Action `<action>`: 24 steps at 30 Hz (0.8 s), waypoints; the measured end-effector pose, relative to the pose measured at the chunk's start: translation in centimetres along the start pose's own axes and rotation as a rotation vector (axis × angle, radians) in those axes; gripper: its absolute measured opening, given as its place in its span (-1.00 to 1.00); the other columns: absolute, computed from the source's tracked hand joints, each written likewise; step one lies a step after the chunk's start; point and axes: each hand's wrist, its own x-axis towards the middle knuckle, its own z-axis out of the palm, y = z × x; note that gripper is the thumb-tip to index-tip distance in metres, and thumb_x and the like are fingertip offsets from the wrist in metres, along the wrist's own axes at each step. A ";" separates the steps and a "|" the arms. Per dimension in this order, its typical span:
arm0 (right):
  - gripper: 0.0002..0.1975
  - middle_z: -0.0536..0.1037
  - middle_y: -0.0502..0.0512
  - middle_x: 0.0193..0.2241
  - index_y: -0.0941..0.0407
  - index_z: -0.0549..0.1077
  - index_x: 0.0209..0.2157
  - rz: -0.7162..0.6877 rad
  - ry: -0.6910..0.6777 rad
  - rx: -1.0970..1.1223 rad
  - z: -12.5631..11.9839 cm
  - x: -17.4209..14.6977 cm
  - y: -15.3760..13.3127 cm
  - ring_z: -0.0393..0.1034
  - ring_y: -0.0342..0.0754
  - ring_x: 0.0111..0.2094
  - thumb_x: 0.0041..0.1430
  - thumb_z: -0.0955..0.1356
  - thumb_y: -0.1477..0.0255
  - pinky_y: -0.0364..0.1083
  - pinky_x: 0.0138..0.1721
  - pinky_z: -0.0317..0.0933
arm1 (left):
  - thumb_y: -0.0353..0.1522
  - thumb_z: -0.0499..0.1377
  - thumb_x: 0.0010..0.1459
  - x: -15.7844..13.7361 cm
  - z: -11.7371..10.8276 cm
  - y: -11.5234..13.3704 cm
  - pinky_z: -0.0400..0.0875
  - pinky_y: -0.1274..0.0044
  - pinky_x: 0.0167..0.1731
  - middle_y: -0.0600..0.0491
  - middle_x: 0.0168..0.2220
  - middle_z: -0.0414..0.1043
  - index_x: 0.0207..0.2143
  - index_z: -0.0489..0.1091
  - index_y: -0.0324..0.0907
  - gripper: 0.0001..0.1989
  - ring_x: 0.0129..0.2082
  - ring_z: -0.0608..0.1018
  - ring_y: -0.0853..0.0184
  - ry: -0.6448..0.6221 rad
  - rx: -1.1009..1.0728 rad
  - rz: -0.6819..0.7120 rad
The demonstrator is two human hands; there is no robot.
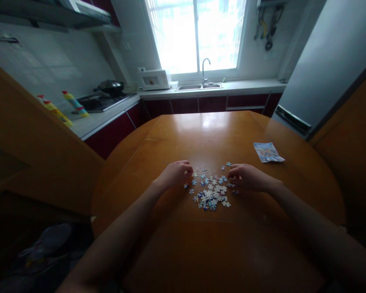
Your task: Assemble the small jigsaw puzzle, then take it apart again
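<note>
A loose heap of small jigsaw puzzle pieces (212,194) lies on the wooden table (183,146), some white side up, others blue and printed. At the heap's left edge, my left hand (177,173) has its fingers curled in a pinch, close to a pale piece (195,175). Across from it, my right hand (245,177) rests low at the right edge with fingers bent inward beside a few stray pieces (231,185). Whatever lies between the fingertips of either hand is too small or hidden to make out.
A creased printed sheet (267,152) lies on the table at the right. Beyond the table are a counter with a sink (198,86), a white microwave (154,79) and a stove with a wok (110,86). A fridge (326,61) stands at the right.
</note>
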 end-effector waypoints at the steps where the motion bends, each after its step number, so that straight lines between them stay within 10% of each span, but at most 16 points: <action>1: -0.90 0.55 0.08 -0.26 0.08 0.59 -0.26 -0.053 -0.025 0.034 0.3 0.1 -0.6 0.39 -0.12 -0.34 0.24 0.39 0.42 -0.14 -0.29 0.20 | -0.37 0.19 0.27 -0.1 -0.1 0.7 0.32 0.60 -0.31 0.03 -0.24 0.52 -0.26 0.58 -0.14 -0.86 -0.35 0.52 0.40 -0.023 -0.062 0.038; 9: -0.88 0.57 0.08 -0.24 0.09 0.58 -0.34 -0.178 -0.101 0.080 2.2 0.8 -2.2 0.44 -0.08 -0.24 0.25 0.38 0.45 -0.11 -0.15 0.26 | -0.28 0.28 0.25 -0.6 0.9 4.8 0.38 0.58 -0.19 0.03 -0.16 0.53 -0.14 0.58 -0.09 -0.84 -0.25 0.56 0.37 -0.170 -0.299 0.307; 24: -0.87 0.58 0.03 -0.43 0.15 0.58 -0.36 0.011 -0.351 0.182 -1.1 -1.5 -2.4 0.38 -0.12 -0.42 0.20 0.36 0.49 -0.14 -0.36 0.17 | -0.36 0.19 0.25 -0.8 -0.8 3.5 0.28 0.62 -0.40 0.05 -0.41 0.51 -0.31 0.57 -0.23 -0.83 -0.46 0.45 0.45 -0.278 -0.454 0.221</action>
